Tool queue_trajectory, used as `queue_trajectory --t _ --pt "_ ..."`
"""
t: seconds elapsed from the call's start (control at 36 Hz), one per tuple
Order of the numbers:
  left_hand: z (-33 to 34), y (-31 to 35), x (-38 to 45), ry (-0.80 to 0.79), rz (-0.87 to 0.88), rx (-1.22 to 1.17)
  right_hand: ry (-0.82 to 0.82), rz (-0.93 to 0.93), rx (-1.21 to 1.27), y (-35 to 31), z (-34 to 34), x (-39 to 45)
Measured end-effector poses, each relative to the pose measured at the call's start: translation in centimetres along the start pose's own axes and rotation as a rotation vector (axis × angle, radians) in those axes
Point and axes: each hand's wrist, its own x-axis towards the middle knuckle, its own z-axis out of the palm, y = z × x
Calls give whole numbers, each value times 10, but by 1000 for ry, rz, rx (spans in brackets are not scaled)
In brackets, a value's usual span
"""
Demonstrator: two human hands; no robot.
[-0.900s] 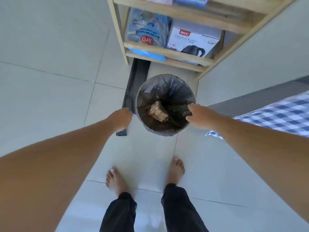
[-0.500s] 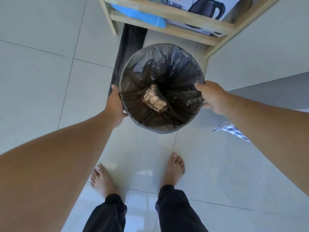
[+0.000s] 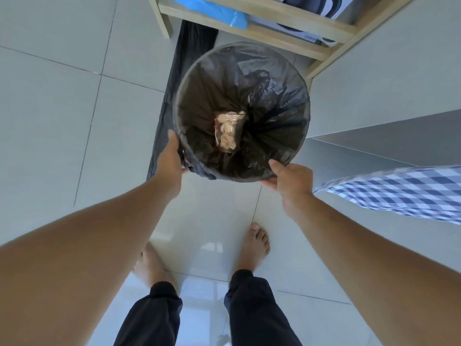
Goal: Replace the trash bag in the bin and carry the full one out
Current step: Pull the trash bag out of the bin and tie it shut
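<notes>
A round bin lined with a black trash bag stands on the pale tiled floor in front of a wooden shelf unit, seen from straight above. The bag's edge is folded over the rim all the way round, and at the bottom lies a crumpled clear wrapper with something beige inside; what it holds cannot be made out. The left hand is closed on the near-left rim, thumb on top of the plastic, with its fingers hidden under the rim where a bunch of loose bag shows. The right hand pinches the near-right rim between the thumb above and fingers curled below; the fingertips are mostly out of sight behind the bin edge. A second dark plastic sheet lies flat on the floor to the left of the bin, running back under the shelf; the bin covers part of it. The shelf is cut off by the top of the frame: only a blue plastic packet and the lower part of a box printed with a kettle show. A blue-and-white checked cloth enters from the right edge, cut off by the frame, so what it belongs to cannot be told. Both bare feet and dark trouser legs appear below, the left foot partly hidden behind the left forearm.
</notes>
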Motion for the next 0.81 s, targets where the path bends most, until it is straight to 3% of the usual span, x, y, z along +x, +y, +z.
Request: queue_trajectory --t 0.06,0.17,0.28,0.36,0.42,0.47,0.56,0.67,0.81 --pt "2 13 3 -29 45 -73 -34 57 18 3 2 -3" --pt "4 31 7 53 190 51 -69 53 25 -7 -2 2" --pt "-4 44 12 18 323 178 -47 21 143 -37 -12 30" --pt "-4 53 11 -8 395 275 48 10 96 -60 -13 52" --pt "-1 59 10 19 337 232 106 -36 24 -67 -12 58" --pt "5 64 9 59 170 82 111 -76 18 -65 -10 52" --pt "14 71 5 85 -21 -112 70 -32 134 -44 -14 38" --pt "13 69 2 44 148 -158 -92 151 511 -15 -26 38" --pt "0 70 -1 -159 232 -15 -179 244 434 -7 -22 54"
